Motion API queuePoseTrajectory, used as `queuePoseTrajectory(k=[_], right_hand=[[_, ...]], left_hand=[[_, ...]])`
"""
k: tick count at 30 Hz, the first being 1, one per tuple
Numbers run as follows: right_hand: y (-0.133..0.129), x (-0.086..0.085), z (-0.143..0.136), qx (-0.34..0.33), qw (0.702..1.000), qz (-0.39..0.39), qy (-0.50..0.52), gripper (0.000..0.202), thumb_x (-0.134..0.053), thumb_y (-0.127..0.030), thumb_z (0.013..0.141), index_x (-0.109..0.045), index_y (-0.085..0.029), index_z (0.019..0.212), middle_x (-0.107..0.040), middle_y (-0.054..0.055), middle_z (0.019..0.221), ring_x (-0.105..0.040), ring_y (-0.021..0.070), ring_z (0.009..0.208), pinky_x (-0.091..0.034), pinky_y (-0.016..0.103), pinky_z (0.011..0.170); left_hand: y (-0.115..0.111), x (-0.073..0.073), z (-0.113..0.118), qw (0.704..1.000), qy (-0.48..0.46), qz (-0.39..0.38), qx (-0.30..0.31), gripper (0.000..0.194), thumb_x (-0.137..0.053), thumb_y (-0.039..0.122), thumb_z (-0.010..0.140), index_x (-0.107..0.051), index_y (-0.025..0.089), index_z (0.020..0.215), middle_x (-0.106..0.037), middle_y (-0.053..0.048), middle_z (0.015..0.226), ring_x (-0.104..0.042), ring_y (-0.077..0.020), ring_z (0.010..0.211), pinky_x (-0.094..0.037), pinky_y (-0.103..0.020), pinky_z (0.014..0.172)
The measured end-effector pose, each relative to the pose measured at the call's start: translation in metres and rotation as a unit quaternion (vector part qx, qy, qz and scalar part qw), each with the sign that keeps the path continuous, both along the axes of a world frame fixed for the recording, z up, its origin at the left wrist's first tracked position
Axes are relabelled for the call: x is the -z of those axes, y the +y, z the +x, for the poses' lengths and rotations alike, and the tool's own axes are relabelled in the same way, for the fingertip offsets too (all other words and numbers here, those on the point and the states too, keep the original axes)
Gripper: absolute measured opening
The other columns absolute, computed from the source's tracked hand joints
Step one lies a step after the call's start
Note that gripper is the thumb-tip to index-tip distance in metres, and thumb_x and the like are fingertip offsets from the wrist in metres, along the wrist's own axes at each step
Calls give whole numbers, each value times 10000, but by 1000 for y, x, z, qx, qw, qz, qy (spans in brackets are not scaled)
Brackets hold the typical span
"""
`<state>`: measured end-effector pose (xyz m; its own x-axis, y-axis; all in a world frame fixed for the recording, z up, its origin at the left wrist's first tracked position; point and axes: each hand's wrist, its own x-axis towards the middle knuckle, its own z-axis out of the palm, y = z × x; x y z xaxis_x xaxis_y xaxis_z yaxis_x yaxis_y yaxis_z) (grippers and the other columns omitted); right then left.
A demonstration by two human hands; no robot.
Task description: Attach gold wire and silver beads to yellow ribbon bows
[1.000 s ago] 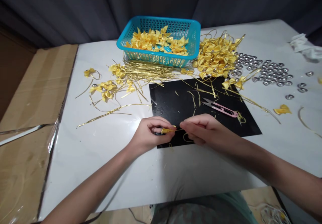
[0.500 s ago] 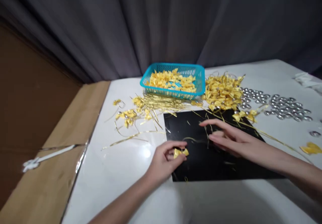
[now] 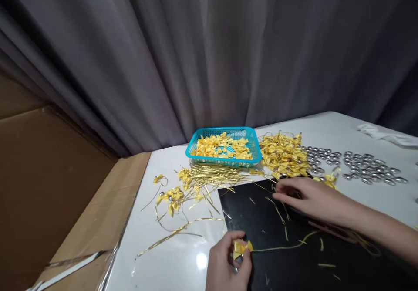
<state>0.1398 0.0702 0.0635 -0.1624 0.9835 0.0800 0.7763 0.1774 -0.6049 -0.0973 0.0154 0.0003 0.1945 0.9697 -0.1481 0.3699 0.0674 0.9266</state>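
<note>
My left hand (image 3: 228, 260) is closed at the lower middle, over the left edge of the black mat (image 3: 241, 217). Between its thumb and forefinger sits a small yellow ribbon bow (image 3: 242, 249). A thin gold cord (image 3: 284, 247) runs from the bow to the right across the mat. Above the mat's far part is my right hand (image 3: 303, 197), its thumb and forefinger drawn together. What they pinch, if anything, is too small to make out. Under the right forearm lies a slim pinkish tool (image 3: 333, 231), partly hidden.
A turquoise basket (image 3: 224, 161) of yellow bows stands at the back. Gold cords (image 3: 215, 175) lie before it, with a pile of beaded bows (image 3: 284, 153) beside it. Silver oval beads (image 3: 369, 169) spread to the right. An open cardboard box (image 3: 91, 212) adjoins the left edge.
The view has tilted up, so everything sits lower. My right hand's spread fingers have come together. My left hand keeps the bow, and its cord now shows stretched to the right.
</note>
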Motion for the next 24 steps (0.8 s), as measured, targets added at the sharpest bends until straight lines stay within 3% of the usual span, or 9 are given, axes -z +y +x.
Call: queuePoseTrajectory(k=[1,3,6,9,16,24], right_hand=[[7,-7,-18,-47,994,21,-100,182,-557,-303,833,-643,-180,732,-659,83,697,-599,173,607,-441,291,541],[28,-14,-55,-90,988,25,-127,162,-516,-261,871,-653,-179,845,-674,75,831,-618,176,755,-477,301,662],[69,-12,-105,-96,982,28,-162,232,-505,-299,903,-589,-140,1048,-618,73,1040,-600,169,904,-495,362,791],[103,-1,-130,-90,974,9,-209,301,-530,-308,892,-545,-134,1137,-575,86,1124,-590,186,953,-504,388,807],[116,23,-122,-105,961,-1,-255,304,-534,-303,890,-548,-129,1139,-571,98,1134,-587,190,964,-501,384,817],[116,30,-114,-101,966,39,-235,291,-522,-305,897,-546,-146,1140,-573,81,1132,-587,187,962,-504,391,812]], left_hand=[[-1,-1,0,1000,15,15,7,249,-599,280,759,-630,161,976,-703,-89,809,-618,-173,639,-480,-242,543],[-3,-4,0,996,52,65,10,184,-576,240,763,-634,177,926,-709,-87,808,-646,-199,712,-505,-275,625],[-6,-4,0,986,88,142,3,151,-538,182,754,-649,182,856,-688,-95,844,-670,-209,788,-518,-299,721],[-6,-1,0,979,92,181,-1,175,-499,169,765,-655,172,844,-665,-93,820,-673,-187,736,-522,-284,690],[-4,3,0,973,91,210,-4,147,-491,150,769,-636,175,765,-640,-68,748,-638,-182,711,-489,-273,652],[-5,-3,0,984,72,162,-16,137,-477,193,802,-612,179,779,-626,-58,767,-606,-185,738,-448,-290,688]])
